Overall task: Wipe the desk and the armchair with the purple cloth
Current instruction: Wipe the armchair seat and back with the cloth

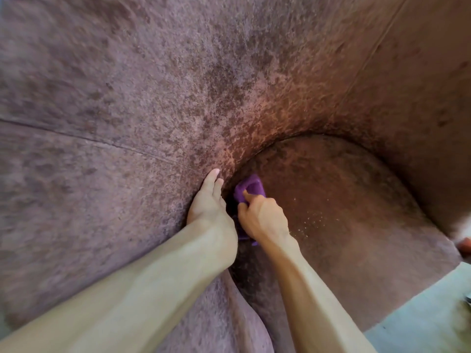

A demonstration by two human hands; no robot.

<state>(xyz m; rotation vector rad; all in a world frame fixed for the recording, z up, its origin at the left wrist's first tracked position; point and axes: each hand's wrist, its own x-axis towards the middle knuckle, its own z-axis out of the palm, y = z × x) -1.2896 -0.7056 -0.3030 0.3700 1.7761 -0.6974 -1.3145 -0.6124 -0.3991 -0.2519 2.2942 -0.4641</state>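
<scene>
My right hand grips the purple cloth in the armchair crease; my left hand lies flat, fingers wide, just beside.

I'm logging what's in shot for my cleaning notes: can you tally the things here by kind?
Hands: 2, the left hand pressing on the upholstery, the right hand gripping the cloth
Purple cloth: 1
Armchair: 1
Total: 4
A small orange thing at the right edge is too cut off to name.
</scene>
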